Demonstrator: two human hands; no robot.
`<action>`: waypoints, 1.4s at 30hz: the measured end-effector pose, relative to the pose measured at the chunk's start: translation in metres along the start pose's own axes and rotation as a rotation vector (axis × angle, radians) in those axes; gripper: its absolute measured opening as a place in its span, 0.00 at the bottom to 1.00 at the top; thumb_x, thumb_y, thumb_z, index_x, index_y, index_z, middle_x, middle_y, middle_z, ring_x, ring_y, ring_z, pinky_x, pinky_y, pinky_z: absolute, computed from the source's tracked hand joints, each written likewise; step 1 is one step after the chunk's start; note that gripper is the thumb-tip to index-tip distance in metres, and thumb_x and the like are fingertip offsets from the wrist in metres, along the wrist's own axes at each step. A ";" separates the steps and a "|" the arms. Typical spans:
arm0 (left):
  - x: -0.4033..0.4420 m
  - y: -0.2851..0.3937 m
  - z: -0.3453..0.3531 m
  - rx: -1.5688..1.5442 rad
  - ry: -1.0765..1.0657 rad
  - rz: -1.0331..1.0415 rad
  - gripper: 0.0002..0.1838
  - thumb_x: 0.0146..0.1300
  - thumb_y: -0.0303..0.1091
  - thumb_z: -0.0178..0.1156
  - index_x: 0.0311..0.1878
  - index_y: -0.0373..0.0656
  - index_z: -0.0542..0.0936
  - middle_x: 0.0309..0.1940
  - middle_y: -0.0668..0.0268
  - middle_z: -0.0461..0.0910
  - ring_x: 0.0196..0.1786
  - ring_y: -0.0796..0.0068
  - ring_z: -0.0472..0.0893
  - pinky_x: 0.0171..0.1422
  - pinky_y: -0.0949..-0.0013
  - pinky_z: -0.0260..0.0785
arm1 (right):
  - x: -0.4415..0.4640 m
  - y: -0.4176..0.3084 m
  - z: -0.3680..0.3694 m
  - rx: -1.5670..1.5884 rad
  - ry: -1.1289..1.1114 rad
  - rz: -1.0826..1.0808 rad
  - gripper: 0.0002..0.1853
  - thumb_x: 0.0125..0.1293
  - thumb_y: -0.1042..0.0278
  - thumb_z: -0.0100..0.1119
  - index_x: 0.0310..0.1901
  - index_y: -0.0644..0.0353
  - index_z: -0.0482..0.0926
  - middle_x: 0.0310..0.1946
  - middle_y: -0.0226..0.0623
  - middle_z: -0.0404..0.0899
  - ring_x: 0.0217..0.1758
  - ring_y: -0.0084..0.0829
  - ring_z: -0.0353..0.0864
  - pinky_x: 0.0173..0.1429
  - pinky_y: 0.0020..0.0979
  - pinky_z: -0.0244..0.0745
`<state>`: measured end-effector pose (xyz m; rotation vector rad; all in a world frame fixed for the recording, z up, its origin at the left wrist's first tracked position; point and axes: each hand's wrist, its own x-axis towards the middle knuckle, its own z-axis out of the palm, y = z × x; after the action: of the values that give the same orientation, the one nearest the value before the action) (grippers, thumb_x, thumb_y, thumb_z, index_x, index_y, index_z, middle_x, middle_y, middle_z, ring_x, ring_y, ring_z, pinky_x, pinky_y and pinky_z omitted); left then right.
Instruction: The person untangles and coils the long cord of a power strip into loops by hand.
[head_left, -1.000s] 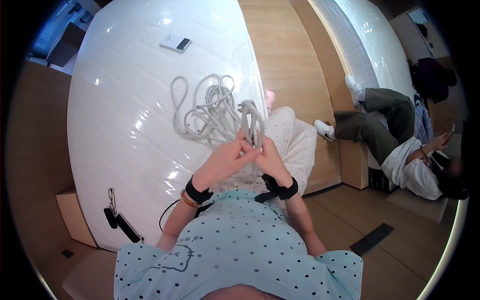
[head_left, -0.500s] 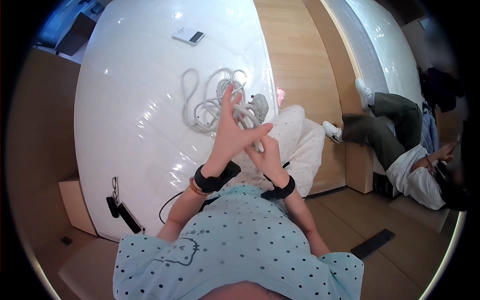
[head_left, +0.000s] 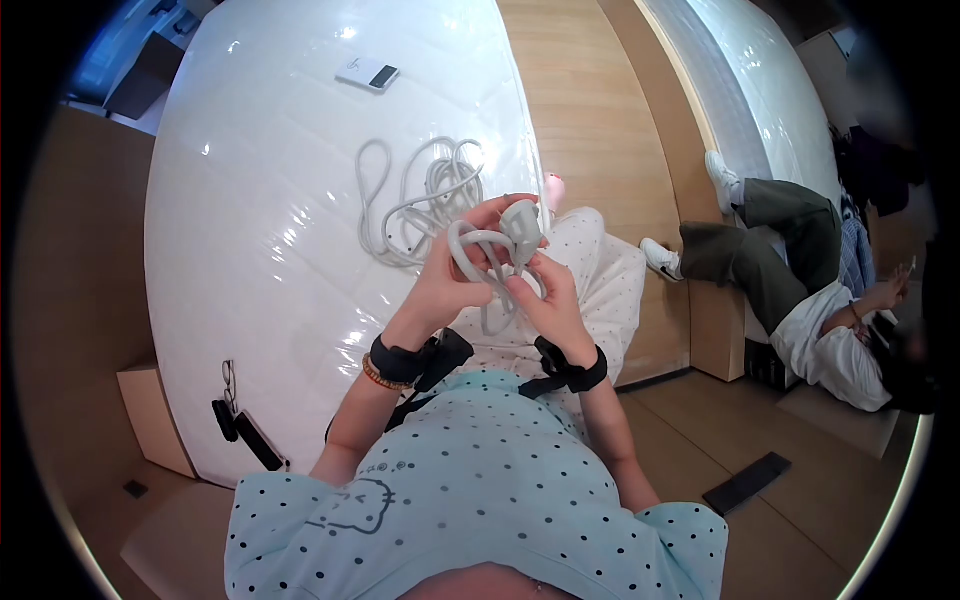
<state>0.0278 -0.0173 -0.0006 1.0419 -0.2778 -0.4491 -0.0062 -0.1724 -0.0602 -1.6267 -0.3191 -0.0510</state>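
Observation:
A grey-white cable [head_left: 466,250] with a large plug [head_left: 521,228] at its end is bunched in loops between my two hands, above my lap. My left hand [head_left: 448,275] curls round the loops from the left, its fingers passing behind the cable and plug. From the right, my right hand [head_left: 550,300] pinches the cable just below the plug. The rest of the cable [head_left: 425,205] lies in loose, tangled loops on the plastic-covered mattress [head_left: 260,200], beyond my hands.
A white box-like item [head_left: 367,74] lies far up the mattress. Glasses [head_left: 230,380] and dark objects [head_left: 258,440] are near its lower left edge. At the right, a person [head_left: 760,260] sits with legs stretched out. A dark flat piece [head_left: 747,483] lies on the floor.
My left hand was spread with fingers raised half a second ago and now curls round the loops. The plug has come nearer my body and points upward between my hands.

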 end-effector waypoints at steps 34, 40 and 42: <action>0.006 -0.015 0.002 0.051 0.017 -0.087 0.29 0.49 0.28 0.61 0.57 0.30 0.68 0.53 0.50 0.74 0.59 0.52 0.73 0.61 0.57 0.66 | 0.008 -0.022 -0.005 -0.142 0.077 -0.110 0.07 0.63 0.75 0.54 0.41 0.67 0.78 0.26 0.40 0.80 0.24 0.30 0.78 0.30 0.26 0.71; 0.014 -0.012 0.006 -0.039 0.081 -0.039 0.26 0.51 0.28 0.55 0.55 0.28 0.68 0.52 0.48 0.74 0.55 0.50 0.75 0.55 0.58 0.72 | 0.005 -0.020 0.002 -0.181 0.188 0.056 0.08 0.66 0.73 0.50 0.39 0.68 0.78 0.24 0.41 0.79 0.23 0.26 0.77 0.28 0.26 0.68; 0.013 -0.013 0.006 -0.021 0.100 -0.058 0.28 0.50 0.28 0.52 0.57 0.29 0.66 0.52 0.46 0.74 0.55 0.50 0.76 0.54 0.59 0.73 | 0.002 -0.020 0.005 -0.176 0.226 0.066 0.09 0.67 0.73 0.49 0.39 0.67 0.78 0.23 0.41 0.78 0.22 0.25 0.76 0.27 0.25 0.67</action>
<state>0.0340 -0.0336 -0.0091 1.0501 -0.1532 -0.4500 -0.0094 -0.1659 -0.0409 -1.7854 -0.0886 -0.2156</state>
